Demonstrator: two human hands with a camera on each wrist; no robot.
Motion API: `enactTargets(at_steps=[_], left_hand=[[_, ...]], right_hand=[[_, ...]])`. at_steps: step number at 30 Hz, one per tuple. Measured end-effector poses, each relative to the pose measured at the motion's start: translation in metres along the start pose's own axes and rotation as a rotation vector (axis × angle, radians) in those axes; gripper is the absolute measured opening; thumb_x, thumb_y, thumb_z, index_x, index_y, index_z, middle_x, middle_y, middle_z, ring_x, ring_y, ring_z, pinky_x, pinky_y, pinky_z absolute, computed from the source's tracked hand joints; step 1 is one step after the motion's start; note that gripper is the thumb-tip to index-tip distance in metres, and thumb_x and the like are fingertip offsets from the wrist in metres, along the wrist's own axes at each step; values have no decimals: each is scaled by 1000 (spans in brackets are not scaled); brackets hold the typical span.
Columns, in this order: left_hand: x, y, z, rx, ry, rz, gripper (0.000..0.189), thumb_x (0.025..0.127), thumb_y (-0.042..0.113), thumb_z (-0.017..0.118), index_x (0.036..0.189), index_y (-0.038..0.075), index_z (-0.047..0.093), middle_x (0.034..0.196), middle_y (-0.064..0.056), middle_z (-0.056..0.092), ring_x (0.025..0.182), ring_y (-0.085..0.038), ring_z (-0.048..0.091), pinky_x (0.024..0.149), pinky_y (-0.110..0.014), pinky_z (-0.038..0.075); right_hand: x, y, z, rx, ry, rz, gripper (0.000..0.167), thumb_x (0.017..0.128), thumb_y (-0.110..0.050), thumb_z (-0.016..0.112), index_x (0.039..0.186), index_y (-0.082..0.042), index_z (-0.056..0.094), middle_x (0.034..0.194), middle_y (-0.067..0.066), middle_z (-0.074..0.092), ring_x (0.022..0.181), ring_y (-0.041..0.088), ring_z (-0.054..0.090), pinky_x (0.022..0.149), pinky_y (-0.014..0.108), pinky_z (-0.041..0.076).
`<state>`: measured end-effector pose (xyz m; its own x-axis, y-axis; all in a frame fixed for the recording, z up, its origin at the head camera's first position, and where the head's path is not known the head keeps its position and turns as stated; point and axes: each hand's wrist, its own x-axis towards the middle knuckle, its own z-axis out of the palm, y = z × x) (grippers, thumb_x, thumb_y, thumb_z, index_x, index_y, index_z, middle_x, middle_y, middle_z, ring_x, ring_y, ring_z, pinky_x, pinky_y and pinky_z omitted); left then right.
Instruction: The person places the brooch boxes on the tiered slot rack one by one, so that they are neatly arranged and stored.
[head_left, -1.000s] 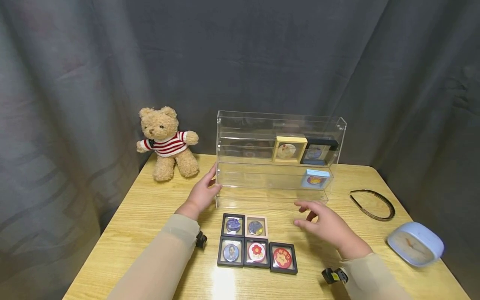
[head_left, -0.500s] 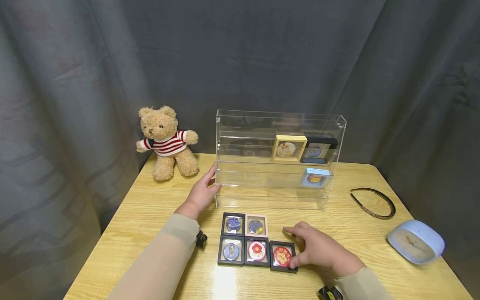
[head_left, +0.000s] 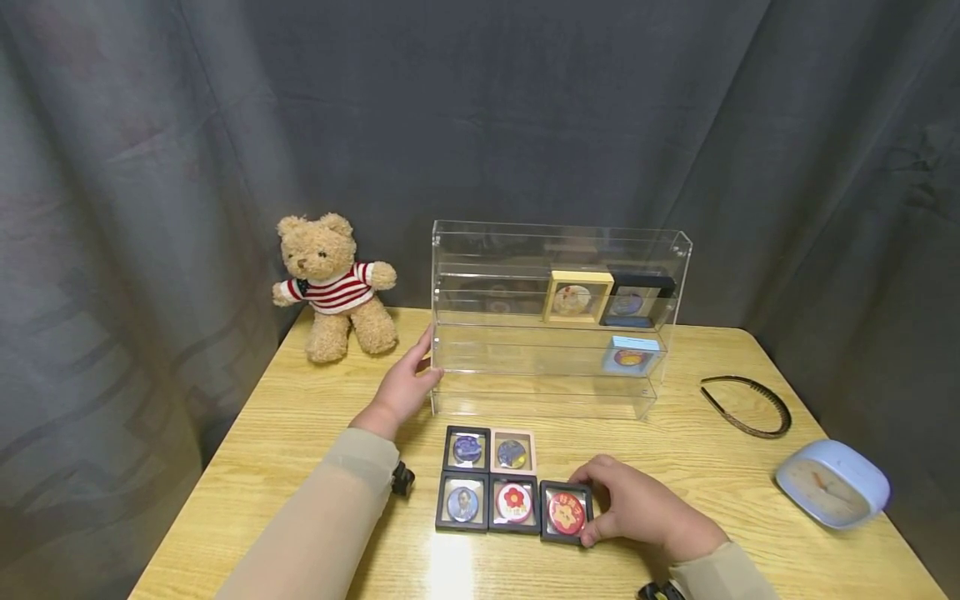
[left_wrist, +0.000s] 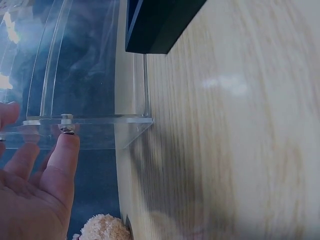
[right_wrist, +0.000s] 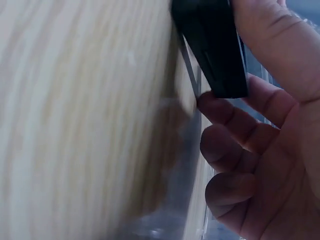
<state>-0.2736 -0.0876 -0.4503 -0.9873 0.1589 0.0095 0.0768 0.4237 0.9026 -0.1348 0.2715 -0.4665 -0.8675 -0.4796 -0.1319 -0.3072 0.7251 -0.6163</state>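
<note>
My right hand (head_left: 637, 504) pinches a black square badge frame (head_left: 566, 512) with a red round badge inside, thumb at its lower right corner and fingers at its upper right. In the right wrist view, that frame (right_wrist: 215, 50) sits between thumb and fingers, tilted above the tabletop. My left hand (head_left: 405, 387) holds the left side panel of a clear acrylic display rack (head_left: 525, 358). Fingertips touch the panel in the left wrist view. A yellow frame (head_left: 577, 297) and a black frame (head_left: 637, 302) stand on a rack tier, with a light blue frame (head_left: 632, 356) one tier lower.
Left of the held frame lie a black flower-badge frame (head_left: 513, 504), a black portrait-badge frame (head_left: 462, 502), a dark blue-badge frame (head_left: 467, 450) and a pink frame (head_left: 513, 452). Around them are a teddy bear (head_left: 333, 287), a headband (head_left: 750, 408) and a blue clock (head_left: 832, 483).
My right hand has come down and left from near the rack's front to the red-badge frame and taken hold of it. The left hand has stayed on the rack.
</note>
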Motion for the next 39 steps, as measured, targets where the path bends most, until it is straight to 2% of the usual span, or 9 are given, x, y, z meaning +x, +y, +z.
enactTargets(at_steps=[8, 12, 16, 21, 30, 35, 39], left_hand=[[0, -1, 0, -24, -3, 9, 76, 98, 18, 61, 155, 48, 20, 160, -3, 29, 135, -31, 43, 102, -49, 45], [1, -1, 0, -29, -3, 18, 77, 98, 16, 61, 156, 47, 21, 160, -1, 28, 134, -32, 44, 102, -49, 45], [1, -1, 0, -25, -2, 10, 76, 98, 17, 61, 155, 47, 22, 160, -1, 29, 134, -31, 44, 102, -50, 44], [0, 0, 0, -32, 0, 12, 76, 98, 16, 62, 156, 46, 23, 159, -2, 30, 134, -32, 44, 103, -49, 44], [-1, 0, -1, -25, -2, 14, 76, 98, 17, 62, 156, 45, 23, 159, -1, 30, 135, -32, 44, 104, -50, 42], [-1, -1, -1, -29, 4, 17, 76, 97, 17, 63, 156, 45, 23, 159, -2, 31, 134, -33, 44, 104, -50, 42], [-1, -2, -1, -33, 4, 21, 76, 97, 17, 63, 156, 45, 24, 159, -2, 31, 134, -33, 44, 104, -49, 42]], right_hand=[[2, 1, -1, 118, -20, 40, 54, 67, -43, 89, 111, -23, 65, 95, -8, 60, 79, 18, 53, 67, 31, 46], [2, 1, -3, 152, -5, 66, 49, 69, -40, 89, 110, -23, 66, 90, -6, 60, 75, 17, 52, 62, 30, 45], [2, 1, -7, 114, 32, 65, 47, 72, -40, 87, 111, -21, 69, 89, -8, 60, 74, 13, 51, 61, 28, 46], [1, -1, -13, 81, 87, -2, 40, 77, -37, 83, 110, -16, 74, 90, -10, 61, 73, 8, 51, 60, 26, 47], [6, 0, -26, 67, 215, -37, 22, 81, -32, 81, 101, -22, 75, 89, -12, 63, 74, 9, 54, 62, 27, 49], [12, -5, -38, 62, 275, -17, 22, 82, -28, 80, 103, -21, 75, 90, -10, 64, 74, 11, 55, 63, 29, 50], [17, -13, -52, 60, 331, 42, 26, 85, -30, 79, 108, -20, 74, 96, -7, 65, 79, 15, 57, 66, 32, 51]])
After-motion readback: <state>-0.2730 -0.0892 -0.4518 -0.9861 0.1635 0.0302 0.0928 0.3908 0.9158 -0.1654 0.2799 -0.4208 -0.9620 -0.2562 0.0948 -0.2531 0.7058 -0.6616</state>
